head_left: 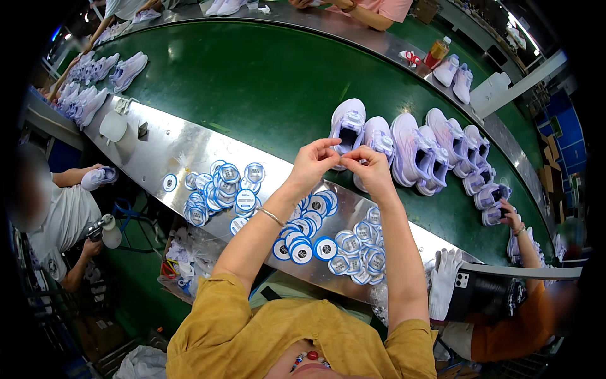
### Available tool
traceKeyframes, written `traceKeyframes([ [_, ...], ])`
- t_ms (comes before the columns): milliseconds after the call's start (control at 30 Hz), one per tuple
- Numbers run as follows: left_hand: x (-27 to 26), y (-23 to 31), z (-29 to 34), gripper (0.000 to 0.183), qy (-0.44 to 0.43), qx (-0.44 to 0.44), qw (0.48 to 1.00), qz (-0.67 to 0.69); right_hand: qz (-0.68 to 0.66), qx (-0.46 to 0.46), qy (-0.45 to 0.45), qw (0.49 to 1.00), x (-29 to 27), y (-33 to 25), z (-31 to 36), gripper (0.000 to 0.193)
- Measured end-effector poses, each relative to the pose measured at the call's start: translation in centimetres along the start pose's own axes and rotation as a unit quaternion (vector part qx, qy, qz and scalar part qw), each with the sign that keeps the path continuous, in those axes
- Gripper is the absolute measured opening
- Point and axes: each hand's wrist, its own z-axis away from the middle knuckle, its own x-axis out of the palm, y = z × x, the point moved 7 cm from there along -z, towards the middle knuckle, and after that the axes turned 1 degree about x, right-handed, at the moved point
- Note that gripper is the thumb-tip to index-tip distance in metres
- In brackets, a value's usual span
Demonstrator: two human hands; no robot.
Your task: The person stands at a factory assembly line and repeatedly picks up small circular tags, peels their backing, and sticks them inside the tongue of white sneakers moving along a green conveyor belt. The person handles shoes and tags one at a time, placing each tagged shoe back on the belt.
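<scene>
My left hand (314, 163) and my right hand (371, 170) meet over the green belt, fingertips almost touching. Both are closed in a pinch; whatever is between the fingers is too small to make out. Just beyond them stands a pale lilac sneaker (348, 117), its opening partly covered by my fingers. A second sneaker (377, 131) is right behind my right hand. Below my forearms, round blue-and-white tags (222, 183) lie heaped on the metal ledge, with more tags (309, 221) between my arms and another pile (360, 249) beside my right forearm.
More sneakers (410, 148) line the green conveyor belt (240, 69) to the right. White gloves (445, 278) and a phone (463, 280) lie near my right elbow. A white cup (113, 126) stands on the metal ledge (158, 142). Co-workers are seated at left, right and across.
</scene>
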Motion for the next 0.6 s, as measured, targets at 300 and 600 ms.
traceKeyframes([
  [300,-0.9,3.4,1.8,0.034,0.085,0.115,0.946,-0.292,-0.011,0.016,-0.004,1.000,0.9,-0.2,0.1,0.012],
  [600,-14.3,9.0,8.1,0.032,0.303,0.030,0.739,-0.601,0.179,-0.195,0.193,0.945,3.3,-5.5,6.2,0.014],
])
